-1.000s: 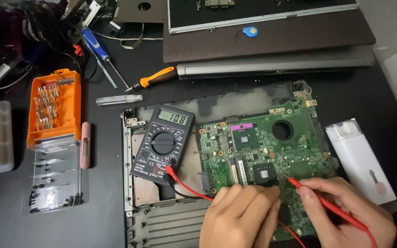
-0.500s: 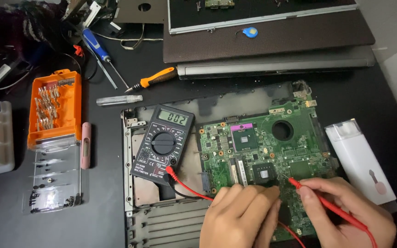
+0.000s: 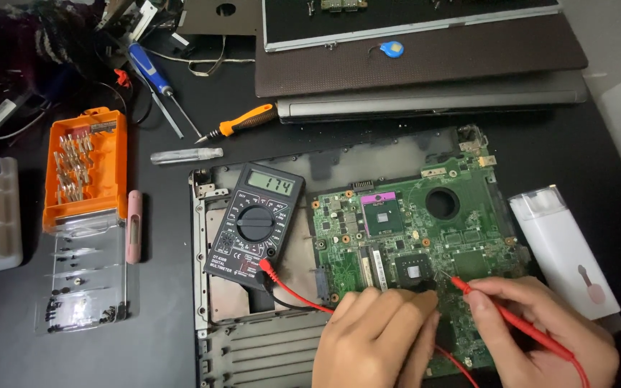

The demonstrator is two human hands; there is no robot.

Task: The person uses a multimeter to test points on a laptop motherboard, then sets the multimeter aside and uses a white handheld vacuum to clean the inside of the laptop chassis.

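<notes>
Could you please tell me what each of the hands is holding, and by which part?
The right hand holds the red multimeter probe along its handle. The left hand hides whatever it holds.

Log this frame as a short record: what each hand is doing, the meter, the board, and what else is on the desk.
right hand: holds red probe, tip on green circuit board
left hand: rests on board's lower edge; what it holds is hidden
multimeter: black, lies left of board, display lit, red lead plugged in
board seat: in open laptop base
left of base: orange bit case, two screwdrivers
</notes>
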